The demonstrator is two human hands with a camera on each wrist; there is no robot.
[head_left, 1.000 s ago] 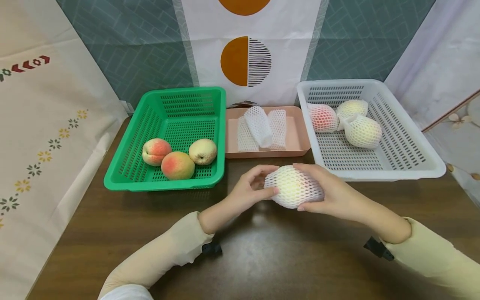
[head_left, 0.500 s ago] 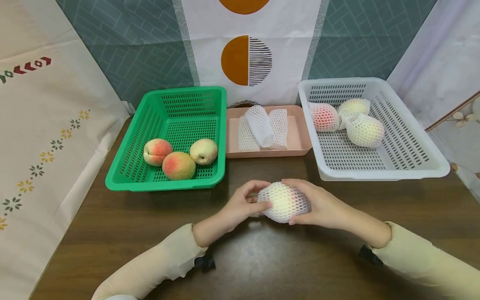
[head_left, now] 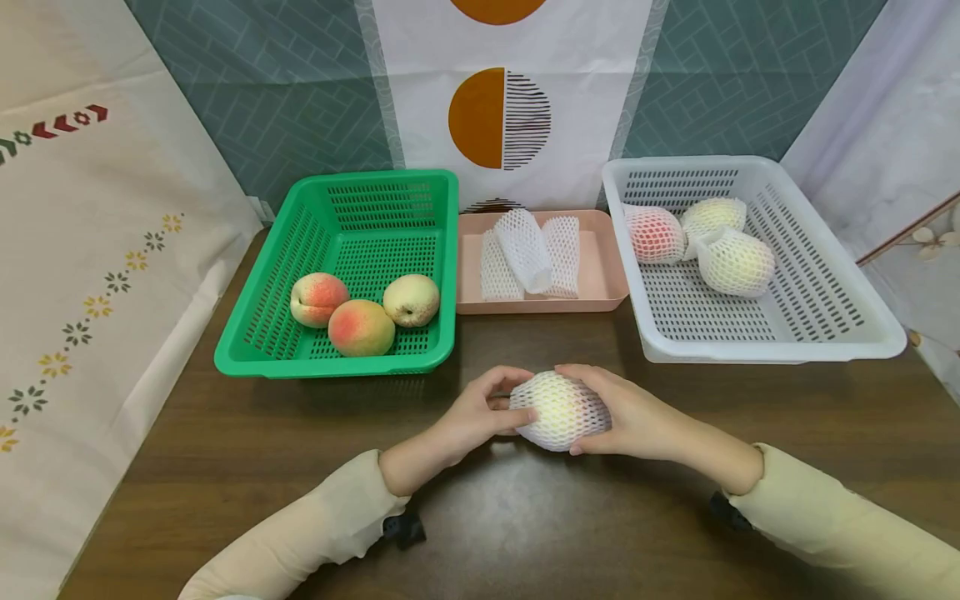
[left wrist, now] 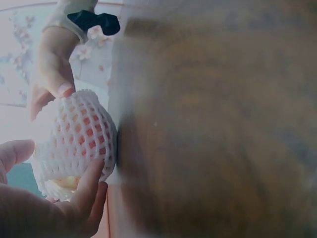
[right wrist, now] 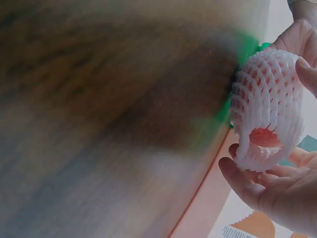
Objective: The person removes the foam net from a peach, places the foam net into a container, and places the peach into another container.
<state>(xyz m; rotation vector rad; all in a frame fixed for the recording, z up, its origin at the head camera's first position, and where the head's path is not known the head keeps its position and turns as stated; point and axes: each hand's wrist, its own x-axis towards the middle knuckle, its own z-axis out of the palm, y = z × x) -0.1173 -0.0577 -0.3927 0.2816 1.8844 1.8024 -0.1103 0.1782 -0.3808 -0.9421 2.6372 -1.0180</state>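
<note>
A peach in a white foam net sleeve [head_left: 561, 410] is between my two hands, low over the table's middle. My left hand [head_left: 480, 408] grips its left end, thumb in front. From the other side my right hand [head_left: 633, 417] holds it, fingers over the top and thumb at the lower front. In the left wrist view, bare skin of the peach [left wrist: 67, 182] shows at one end of the net. The right wrist view shows the sleeve's other end gaping, with reddish peach [right wrist: 265, 137] inside. Whether the fruit touches the table cannot be told.
A green basket [head_left: 255, 368] at left holds 3 bare peaches [head_left: 362, 327]. Behind the hands, a pink tray [head_left: 600, 287] carries several flat foam nets [head_left: 523, 250]. The white basket [head_left: 757, 350] at right holds 3 net-wrapped fruits [head_left: 737, 262]. All stand on a dark wooden table [head_left: 510, 533].
Both hands have come down towards the person and slightly left, the netted peach between them. Most of this happened in the first half second. The grip looks unchanged.
</note>
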